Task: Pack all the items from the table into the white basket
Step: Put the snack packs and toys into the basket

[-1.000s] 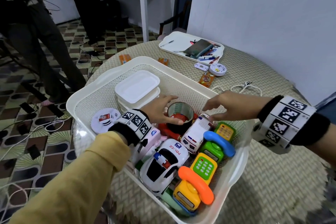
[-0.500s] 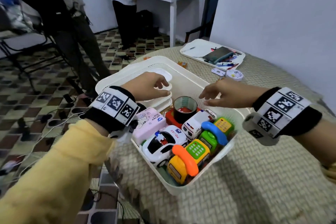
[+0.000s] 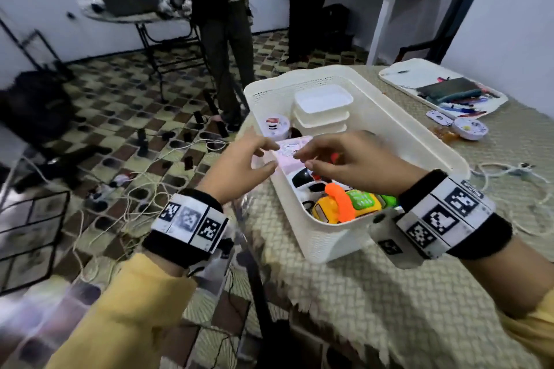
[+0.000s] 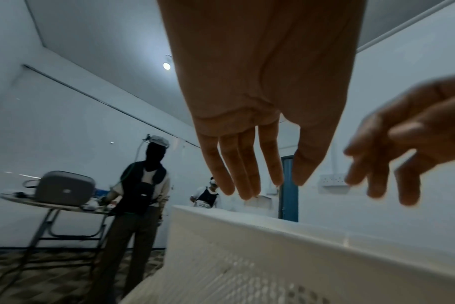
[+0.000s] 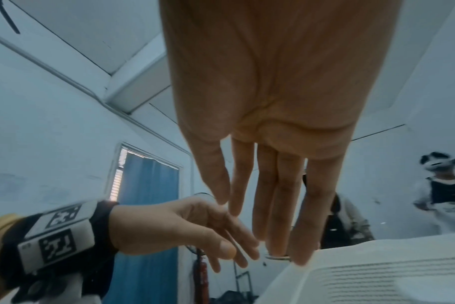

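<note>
Half a second ago my hands were spread apart over the white basket, the left above the stacked tubs and the right by the tape roll; now both have drawn back to its near left corner and almost meet, and my head has turned so more floor shows left of the basket. The basket itself sits where it was on the woven tablecloth, everything packed inside it. Counting from large to small in the basket: one stack of white lidded tubs at the far end, one pink box under my fingertips, one white police car partly hidden, two toy phones showing at the near end, one round white disc left of the tubs. My left hand hangs just outside the near left rim, fingers straight and loose, holding nothing. My right hand hovers over the toys, fingers relaxed, empty too.
</note>
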A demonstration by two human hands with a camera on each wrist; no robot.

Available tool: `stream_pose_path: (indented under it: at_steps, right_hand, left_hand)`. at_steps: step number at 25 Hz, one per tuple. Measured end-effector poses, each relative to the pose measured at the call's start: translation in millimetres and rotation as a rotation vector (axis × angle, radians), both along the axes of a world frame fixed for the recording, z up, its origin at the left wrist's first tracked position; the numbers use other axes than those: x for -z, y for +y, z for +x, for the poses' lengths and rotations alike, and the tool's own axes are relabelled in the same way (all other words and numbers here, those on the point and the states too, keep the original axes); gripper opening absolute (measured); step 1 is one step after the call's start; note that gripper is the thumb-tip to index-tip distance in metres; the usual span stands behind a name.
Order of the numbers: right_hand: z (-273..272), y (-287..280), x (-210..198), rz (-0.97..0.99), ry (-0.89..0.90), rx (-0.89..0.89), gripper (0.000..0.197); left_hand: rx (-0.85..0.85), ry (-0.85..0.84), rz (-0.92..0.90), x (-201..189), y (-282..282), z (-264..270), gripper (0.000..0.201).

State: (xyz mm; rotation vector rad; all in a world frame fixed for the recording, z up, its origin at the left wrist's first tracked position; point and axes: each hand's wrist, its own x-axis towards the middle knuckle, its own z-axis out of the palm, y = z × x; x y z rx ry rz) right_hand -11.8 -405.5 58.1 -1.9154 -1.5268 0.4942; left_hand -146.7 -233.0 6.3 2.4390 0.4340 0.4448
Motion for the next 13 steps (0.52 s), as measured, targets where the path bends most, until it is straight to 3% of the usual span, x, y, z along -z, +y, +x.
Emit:
stream_pose_path:
  at_steps: [3, 6, 13]
  right_hand:
    - [-43.6, 16.2, 9.6, 0.081, 0.084, -0.1, 0.016]
    - [-78.6, 26.8, 34.9, 0.054, 0.118, -0.186, 0.015]
    - [-118.2, 55.6, 122.7, -0.273, 0.131, -0.239, 0.021]
  left_hand:
    - [-0.102, 0.006, -0.039, 20.6, 0.0, -54.2, 0.027]
    - [-0.186, 0.113, -0.111, 42.6, -4.3, -102.6, 0.025]
    - [-0.33, 0.321, -0.272, 95.7, 1.2, -170.0, 0.019]
